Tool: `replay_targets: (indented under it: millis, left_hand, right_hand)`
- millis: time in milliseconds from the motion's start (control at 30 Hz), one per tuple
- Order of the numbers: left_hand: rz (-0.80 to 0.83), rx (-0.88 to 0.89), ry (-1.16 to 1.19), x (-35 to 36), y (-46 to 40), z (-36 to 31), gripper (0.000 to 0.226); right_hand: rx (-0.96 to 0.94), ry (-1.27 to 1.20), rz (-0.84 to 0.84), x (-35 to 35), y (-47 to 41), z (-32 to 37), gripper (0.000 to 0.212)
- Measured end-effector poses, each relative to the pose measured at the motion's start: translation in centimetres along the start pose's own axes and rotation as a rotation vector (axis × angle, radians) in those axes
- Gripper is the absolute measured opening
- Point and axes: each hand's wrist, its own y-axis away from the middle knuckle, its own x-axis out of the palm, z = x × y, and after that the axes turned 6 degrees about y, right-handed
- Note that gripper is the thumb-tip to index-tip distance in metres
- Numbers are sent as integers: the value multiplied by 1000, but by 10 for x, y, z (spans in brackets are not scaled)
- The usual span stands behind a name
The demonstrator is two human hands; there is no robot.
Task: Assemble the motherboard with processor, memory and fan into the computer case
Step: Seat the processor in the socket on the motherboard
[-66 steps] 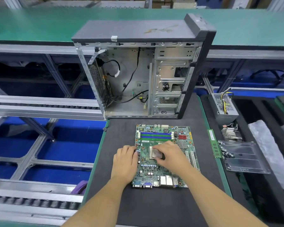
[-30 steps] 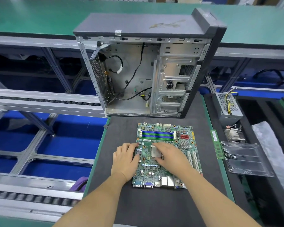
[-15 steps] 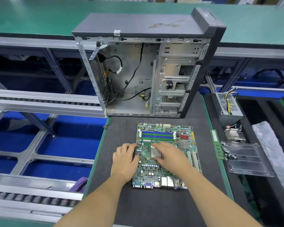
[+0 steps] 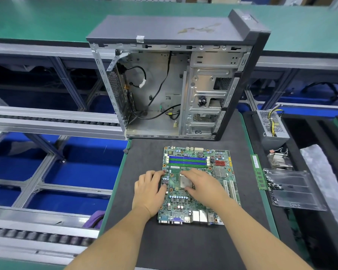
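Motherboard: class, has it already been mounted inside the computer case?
No. The motherboard lies flat on the dark mat in front of the open computer case, with both hands resting on it.

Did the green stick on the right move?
No. The green memory stick lies beside the clear tray, right of the motherboard, just as earlier.

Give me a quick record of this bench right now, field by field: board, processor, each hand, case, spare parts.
motherboard: flat on the dark mat, outside the case
processor: on the board at its socket
left hand: rests on the board's left edge
right hand: fingers around the processor
computer case: upright, side open, behind the board
memory stick: loose, right of the mat
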Motion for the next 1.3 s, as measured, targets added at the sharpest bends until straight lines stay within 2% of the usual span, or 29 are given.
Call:
replay_targets:
  millis: [133, 333, 433, 533, 600, 667, 700, 767, 867, 1033, 1167, 1233, 1300]
  left_hand:
    - [4, -4, -3, 0, 0, 0, 38]
    - [13, -3, -11, 0, 0, 0, 39]
    - [4, -5, 9, 0, 0, 0, 39]
    - [-21, -44, 31, 1, -1, -3, 42]
    - [-42, -103, 59, 2, -6, -7, 48]
    - [-43, -152, 64, 3, -15, -11, 50]
    - [-35, -175, 64, 3, -20, -13, 49]
    - [-29, -215, 62, 3, -26, -17, 46]
    - [-46, -229, 55, 7, -25, -19, 45]
    - [-37, -220, 59, 9, -25, -23, 50]
    - [-53, -253, 29, 10, -27, -31, 63]
    - [-68, -312, 43, 9, -31, -38, 70]
    - [-49, -385, 78, 6, -36, -47, 79]
  right_hand:
    - [-12, 86, -10, -2, -2, 3, 51]
    - [-21, 73, -20, -3, 0, 2, 49]
    - [30, -33, -127, 0, 5, 2, 45]
    - [166, -130, -330, -1, 12, -5, 42]
    - [252, -99, -441, -4, 16, -13, 37]
    - [415, -42, -551, -7, 20, -21, 30]
    - [527, -55, -552, -8, 21, -26, 31]
    - [742, -166, -430, -10, 24, -36, 41]
    - [872, -281, -302, -7, 26, -42, 52]
    - [934, -269, -267, -4, 28, -34, 58]
    - [922, -254, -254, -7, 29, -35, 54]
    - [843, -190, -304, -7, 27, -29, 48]
    - [646, -143, -384, -7, 24, -21, 41]
